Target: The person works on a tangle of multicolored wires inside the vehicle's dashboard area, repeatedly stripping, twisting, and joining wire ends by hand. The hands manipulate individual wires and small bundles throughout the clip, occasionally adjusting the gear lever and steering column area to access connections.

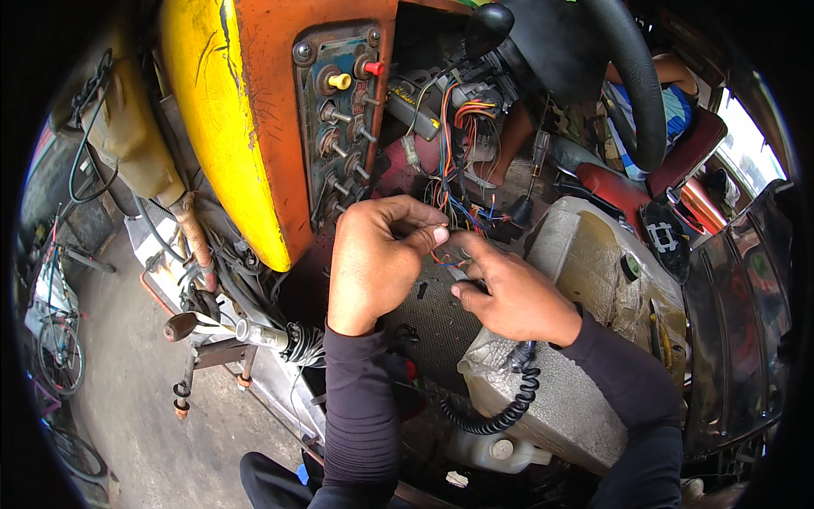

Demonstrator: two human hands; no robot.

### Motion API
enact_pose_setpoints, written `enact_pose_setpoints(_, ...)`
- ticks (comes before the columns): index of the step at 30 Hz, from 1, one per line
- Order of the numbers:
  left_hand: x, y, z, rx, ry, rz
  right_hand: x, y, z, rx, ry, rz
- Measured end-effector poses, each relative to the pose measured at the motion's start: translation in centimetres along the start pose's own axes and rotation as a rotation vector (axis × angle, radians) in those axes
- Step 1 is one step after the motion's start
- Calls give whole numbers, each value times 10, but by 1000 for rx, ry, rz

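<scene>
My left hand (373,259) is closed in a pinch, thumb against forefinger, on the end of a thin wire. Close beside it, my right hand (521,293) is also closed, its thumb and bent fingers around a small greyish piece that I cannot make out. Thin orange and blue wires (443,261) show between the two hands. Just beyond them hangs a loose bundle of coloured wires (447,165), running down from under the steering wheel (636,93). The palm sides of both hands are hidden.
An orange-and-yellow panel (263,110) with a plate of switches (339,127) stands at left. A worn silvery covered box (551,390) lies under my right forearm, with a black coiled cord (500,416) beside it. Another person (649,102) sits at upper right. Bicycles (64,339) stand far left.
</scene>
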State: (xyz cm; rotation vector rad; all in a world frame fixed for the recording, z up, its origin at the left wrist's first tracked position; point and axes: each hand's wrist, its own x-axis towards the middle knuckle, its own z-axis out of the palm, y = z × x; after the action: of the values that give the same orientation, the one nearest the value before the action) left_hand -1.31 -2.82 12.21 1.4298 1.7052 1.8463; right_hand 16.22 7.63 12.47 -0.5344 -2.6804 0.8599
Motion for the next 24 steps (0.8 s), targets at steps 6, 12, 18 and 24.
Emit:
enact_pose_setpoints(6,-1,2,1,6,-2,-1,0,0,3,28,36,-28)
enact_pose_setpoints(12,0,2,0,-14,-19,-9,0,1,2,17,21,1)
enact_pose_setpoints(18,0,2,-1,-24,-17,-20,2,7,8,59,71,-87)
enact_pose_setpoints(24,-1,4,-2,-1,-14,-24,2,12,10,64,80,-97)
